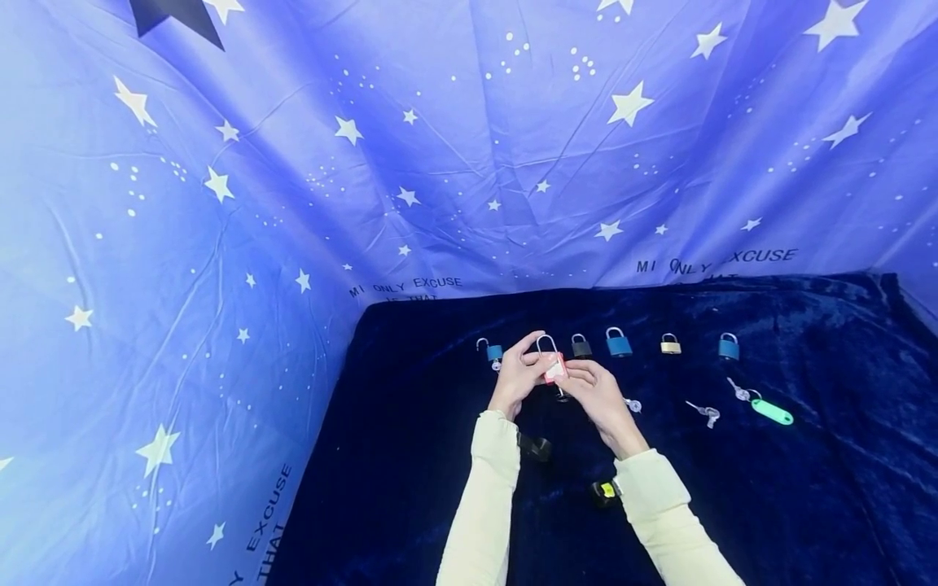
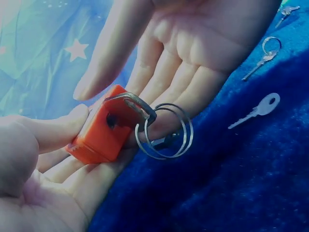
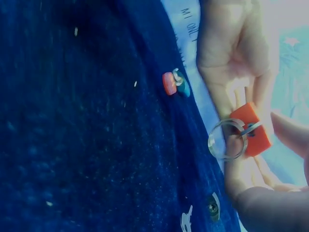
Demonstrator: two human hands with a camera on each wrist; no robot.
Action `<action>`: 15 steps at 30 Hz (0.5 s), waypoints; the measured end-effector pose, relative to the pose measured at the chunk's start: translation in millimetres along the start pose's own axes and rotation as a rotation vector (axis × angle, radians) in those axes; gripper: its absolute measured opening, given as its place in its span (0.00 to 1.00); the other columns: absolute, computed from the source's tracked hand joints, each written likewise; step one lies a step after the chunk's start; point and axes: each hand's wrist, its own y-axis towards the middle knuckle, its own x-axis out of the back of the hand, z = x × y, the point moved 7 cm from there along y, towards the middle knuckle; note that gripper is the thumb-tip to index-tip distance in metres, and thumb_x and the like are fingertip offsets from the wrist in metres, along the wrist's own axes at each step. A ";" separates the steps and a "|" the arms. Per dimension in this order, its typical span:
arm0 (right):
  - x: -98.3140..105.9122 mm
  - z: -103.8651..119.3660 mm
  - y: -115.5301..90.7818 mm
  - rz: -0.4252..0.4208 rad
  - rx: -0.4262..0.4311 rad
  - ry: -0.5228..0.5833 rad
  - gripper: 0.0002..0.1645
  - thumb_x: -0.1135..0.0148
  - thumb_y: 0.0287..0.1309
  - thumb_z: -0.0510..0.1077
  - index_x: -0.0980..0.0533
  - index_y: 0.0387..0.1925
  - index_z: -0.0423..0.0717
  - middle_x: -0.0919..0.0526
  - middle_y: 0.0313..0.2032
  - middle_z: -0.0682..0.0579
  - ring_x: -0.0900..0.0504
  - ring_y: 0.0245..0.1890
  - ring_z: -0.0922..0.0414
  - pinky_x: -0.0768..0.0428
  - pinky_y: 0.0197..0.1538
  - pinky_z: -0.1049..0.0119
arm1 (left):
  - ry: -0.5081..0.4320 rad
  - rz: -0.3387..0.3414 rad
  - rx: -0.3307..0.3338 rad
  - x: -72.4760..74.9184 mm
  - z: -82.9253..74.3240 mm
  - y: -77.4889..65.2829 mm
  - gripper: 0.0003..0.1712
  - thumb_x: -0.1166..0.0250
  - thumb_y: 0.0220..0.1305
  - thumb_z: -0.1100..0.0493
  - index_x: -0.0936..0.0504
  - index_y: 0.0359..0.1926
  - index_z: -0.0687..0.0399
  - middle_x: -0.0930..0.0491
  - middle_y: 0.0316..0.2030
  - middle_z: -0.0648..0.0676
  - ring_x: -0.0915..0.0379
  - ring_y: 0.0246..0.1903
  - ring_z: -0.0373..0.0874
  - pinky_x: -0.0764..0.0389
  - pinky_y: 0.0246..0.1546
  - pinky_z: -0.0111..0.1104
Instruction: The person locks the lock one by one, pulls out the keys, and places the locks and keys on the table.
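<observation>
A red padlock (image 1: 554, 368) with a white label and a tall metal shackle is held up between the two hands. My left hand (image 1: 517, 376) pinches its body between thumb and fingers. My right hand (image 1: 597, 396) has its fingers stretched along the lock's back, its thumb raised slightly off the body in both wrist views. The lock's underside (image 2: 104, 137) shows a dark hole, with a flat metal piece by it carrying rings (image 2: 189, 137). Close to my left hand, on the cloth, lies a small blue padlock (image 1: 494, 352), its shackle swung open, a key at its base.
Along the back lie a black padlock (image 1: 581, 347), a blue one (image 1: 619, 345), a brass one (image 1: 670, 346) and another blue one (image 1: 729, 348). Loose keys (image 1: 708, 413) and a green key tag (image 1: 773, 411) lie before them on the dark blue cloth (image 1: 828, 505). Starry fabric (image 1: 469, 163) hangs behind.
</observation>
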 end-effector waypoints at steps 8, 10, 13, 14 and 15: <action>0.2 0.7 -6.2 0.024 0.016 0.059 0.31 0.36 0.63 0.34 0.38 0.62 0.26 0.21 0.51 0.40 0.16 0.42 0.67 0.18 0.45 0.75 | 0.007 0.010 0.006 -3.6 4.0 0.1 0.32 0.37 0.66 0.71 0.34 0.70 0.62 0.17 0.48 0.71 0.19 0.32 0.35 0.16 0.34 0.27; 1.1 1.5 -6.6 0.019 0.016 0.052 0.31 0.36 0.62 0.34 0.37 0.62 0.26 0.21 0.51 0.40 0.16 0.41 0.67 0.18 0.44 0.75 | 0.020 0.007 0.005 -4.0 4.1 0.6 0.32 0.37 0.66 0.71 0.33 0.70 0.61 0.17 0.47 0.70 0.19 0.32 0.35 0.17 0.33 0.26; 2.1 2.7 -6.5 0.004 0.015 0.028 0.32 0.34 0.61 0.34 0.37 0.62 0.27 0.22 0.54 0.36 0.17 0.41 0.68 0.18 0.44 0.76 | 0.033 0.003 -0.006 -5.3 2.0 1.7 0.32 0.36 0.65 0.70 0.32 0.69 0.61 0.15 0.45 0.68 0.18 0.32 0.36 0.16 0.32 0.27; 2.5 3.1 -6.4 -0.006 0.014 0.020 0.33 0.34 0.61 0.34 0.37 0.62 0.27 0.23 0.55 0.35 0.17 0.40 0.69 0.18 0.43 0.76 | 0.037 0.006 -0.012 -6.1 0.8 1.8 0.32 0.36 0.64 0.70 0.32 0.69 0.61 0.15 0.45 0.68 0.18 0.32 0.37 0.16 0.32 0.27; 2.9 3.3 -6.2 -0.017 0.012 0.014 0.33 0.33 0.60 0.34 0.37 0.62 0.28 0.24 0.55 0.33 0.17 0.40 0.69 0.18 0.43 0.77 | 0.041 0.007 -0.016 -6.7 -0.3 2.4 0.32 0.36 0.64 0.70 0.32 0.69 0.61 0.15 0.44 0.67 0.18 0.32 0.37 0.16 0.32 0.27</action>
